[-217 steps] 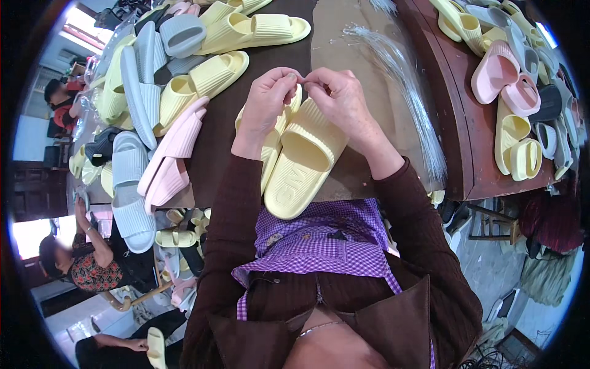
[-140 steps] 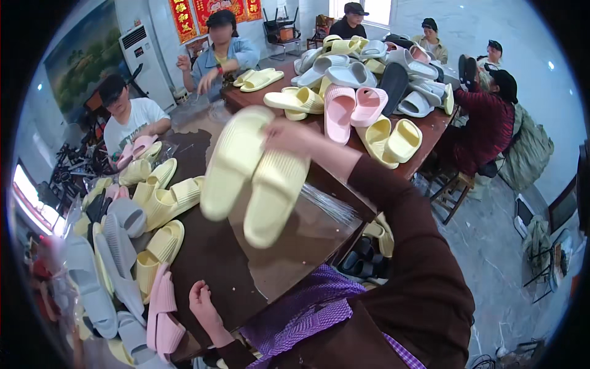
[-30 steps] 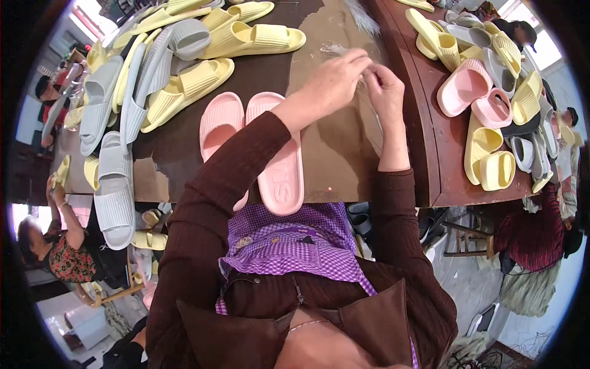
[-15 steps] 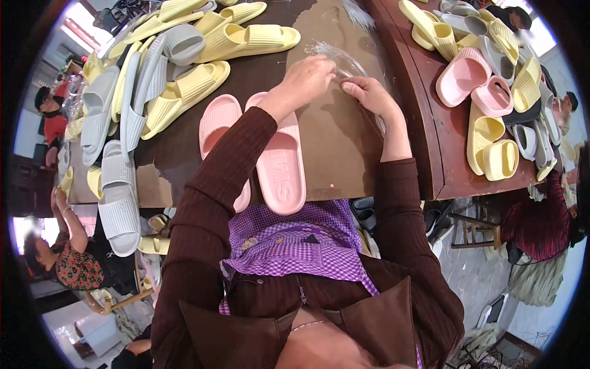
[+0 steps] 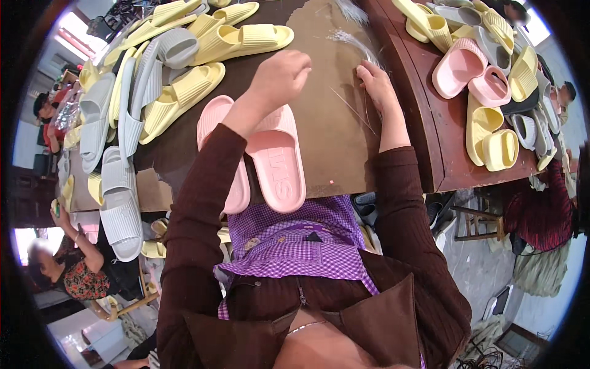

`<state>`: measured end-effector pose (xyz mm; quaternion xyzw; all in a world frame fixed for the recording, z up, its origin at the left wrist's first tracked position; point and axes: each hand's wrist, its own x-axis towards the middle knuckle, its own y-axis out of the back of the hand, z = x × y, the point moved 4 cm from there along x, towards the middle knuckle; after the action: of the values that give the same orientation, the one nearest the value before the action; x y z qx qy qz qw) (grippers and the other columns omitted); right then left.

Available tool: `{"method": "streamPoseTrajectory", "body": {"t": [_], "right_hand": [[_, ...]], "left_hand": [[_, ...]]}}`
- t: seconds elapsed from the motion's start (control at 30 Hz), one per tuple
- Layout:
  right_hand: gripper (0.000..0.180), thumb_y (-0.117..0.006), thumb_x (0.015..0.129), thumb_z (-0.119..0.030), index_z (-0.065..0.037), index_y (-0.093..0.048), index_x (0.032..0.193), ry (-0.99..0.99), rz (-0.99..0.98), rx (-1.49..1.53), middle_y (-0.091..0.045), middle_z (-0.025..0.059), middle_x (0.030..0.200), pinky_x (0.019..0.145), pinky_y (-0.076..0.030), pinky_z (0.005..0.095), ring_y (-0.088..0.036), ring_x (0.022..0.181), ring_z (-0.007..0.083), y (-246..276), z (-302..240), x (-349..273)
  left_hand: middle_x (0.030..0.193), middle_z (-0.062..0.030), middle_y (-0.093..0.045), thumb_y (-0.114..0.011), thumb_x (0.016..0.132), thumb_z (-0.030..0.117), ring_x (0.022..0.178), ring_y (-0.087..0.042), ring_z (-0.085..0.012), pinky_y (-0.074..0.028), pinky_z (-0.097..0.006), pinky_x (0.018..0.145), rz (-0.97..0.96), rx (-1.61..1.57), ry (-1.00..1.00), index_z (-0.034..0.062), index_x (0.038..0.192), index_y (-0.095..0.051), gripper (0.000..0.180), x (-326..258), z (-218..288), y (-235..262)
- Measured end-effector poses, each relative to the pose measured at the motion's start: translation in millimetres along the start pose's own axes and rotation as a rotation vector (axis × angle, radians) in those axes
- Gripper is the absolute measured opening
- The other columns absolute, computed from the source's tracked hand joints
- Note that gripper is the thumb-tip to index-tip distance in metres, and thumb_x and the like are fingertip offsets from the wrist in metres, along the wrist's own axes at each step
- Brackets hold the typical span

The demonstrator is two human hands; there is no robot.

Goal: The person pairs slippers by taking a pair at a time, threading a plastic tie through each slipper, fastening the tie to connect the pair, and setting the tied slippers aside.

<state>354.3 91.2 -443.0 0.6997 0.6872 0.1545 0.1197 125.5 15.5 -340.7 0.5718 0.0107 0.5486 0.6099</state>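
My left hand [image 5: 279, 77] is closed above the toe end of a pair of pink slide sandals. Whatever its curled fingers hold, if anything, is hidden. The right pink slide [image 5: 279, 166] lies sole down with its footbed facing up; my left forearm partly covers the left pink slide [image 5: 215, 117]. Farther right, the curled fingers of my right hand [image 5: 378, 89] close on a bundle of thin clear plastic strands [image 5: 353, 40], whose frayed end fans out on the table beyond. A few loose strands [image 5: 353, 111] stretch across the brown tabletop between my hands.
Yellow slides [image 5: 184, 92] and grey slides [image 5: 120, 203] are heaped at the left. More pink, yellow and grey slides lie on the right-hand table [image 5: 455, 172]. Another strand bundle [image 5: 351, 11] lies at the far edge. People sit at both sides; a wooden stool [image 5: 479, 224] stands right.
My hands have drawn apart: the left has moved left and toward me, off the strands. The right has shifted slightly away from me. The pink slides have barely moved.
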Motion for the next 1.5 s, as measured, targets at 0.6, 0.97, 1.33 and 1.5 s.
{"method": "streamPoseTrajectory", "body": {"t": [0.6, 0.97, 1.33, 1.5], "right_hand": [[0.029, -0.055, 0.081, -0.006, 0.002, -0.061, 0.108, 0.02, 0.109, 0.181, -0.065, 0.0105, 0.091, 0.078, -0.048, 0.0291, -0.061, 0.081, 0.0175, 5.1, 1.3, 13.4], [0.025, -0.056, 0.084, -0.006, 0.001, -0.061, 0.107, 0.554, 0.338, -0.281, -0.066, 0.0108, 0.097, 0.081, -0.048, 0.0291, -0.062, 0.088, 0.0194, 6.0, -123.5, -69.9], [0.018, -0.063, 0.077, -0.006, -0.004, -0.062, 0.095, 0.853, -0.407, -0.24, -0.062, 0.0134, 0.08, 0.065, -0.049, 0.037, -0.06, 0.073, 0.0317, -122.2, -146.6, -174.6], [0.019, -0.067, 0.067, -0.001, -0.003, -0.061, 0.086, 1.037, -0.424, -0.333, -0.061, 0.0095, 0.075, 0.058, -0.047, 0.0354, -0.059, 0.065, 0.0256, -72.8, -181.7, -218.0]], "left_hand": [[0.073, -0.013, -0.059, -0.056, 0.08, 0.002, 0.064, -0.057, -0.025, -0.045, -0.032, 0.06, 0.376, 0.276, 0.35, -0.0014, 0.082, -0.059, 0.005, -112.7, 13.5, 149.9], [0.071, -0.011, -0.054, -0.06, 0.075, -0.002, 0.064, -0.053, -0.0272, -0.042, -0.035, 0.058, 0.324, 0.322, 0.427, 0.0007, 0.082, -0.058, 0.008, -168.4, 53.1, 148.8], [0.071, -0.0116, -0.054, -0.061, 0.07, -0.008, 0.064, -0.053, -0.0285, -0.042, -0.036, 0.057, 0.306, 0.209, 0.306, -0.001, 0.084, -0.057, 0.016, -190.2, 93.2, 144.8], [0.071, -0.012, -0.054, -0.058, 0.074, -0.009, 0.06, -0.051, -0.0254, -0.041, -0.032, 0.054, 0.282, 0.171, 0.392, -0.0024, 0.084, -0.058, 0.012, -223.9, 100.7, 142.1]]}}
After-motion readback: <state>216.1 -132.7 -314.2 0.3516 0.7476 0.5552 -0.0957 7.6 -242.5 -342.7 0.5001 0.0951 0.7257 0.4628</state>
